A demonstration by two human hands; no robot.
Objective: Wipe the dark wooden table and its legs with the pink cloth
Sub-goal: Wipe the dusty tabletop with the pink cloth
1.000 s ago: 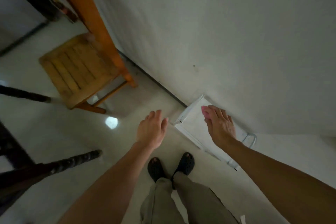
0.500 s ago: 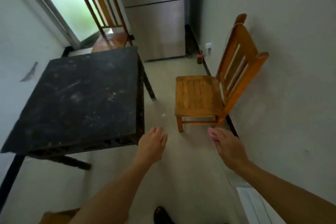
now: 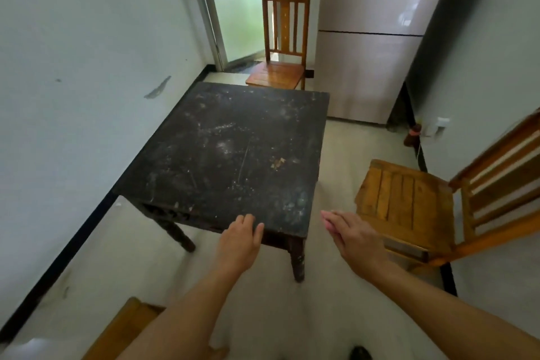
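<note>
The dark wooden table (image 3: 228,149) stands against the left wall, its square top dusty and scratched. Two of its turned legs show at the near side, one at the right corner (image 3: 297,260) and one at the left (image 3: 175,232). My left hand (image 3: 239,242) is at the table's near edge, fingers straight and holding nothing; whether it touches the top I cannot tell. My right hand (image 3: 359,240) hangs in the air just right of the near right corner. It holds the pink cloth (image 3: 328,221) under its palm, and only a small pink strip shows at the fingertips.
An orange wooden chair (image 3: 406,202) stands close on the right against the wall. A second chair (image 3: 282,73) sits behind the table by the glass door. A tall fridge (image 3: 365,38) fills the back right. Another wooden piece (image 3: 122,327) lies on the floor at lower left.
My view has swung up from the floor and feet to face the table. Both hands now reach toward its near edge, the pink cloth still in my right hand.
</note>
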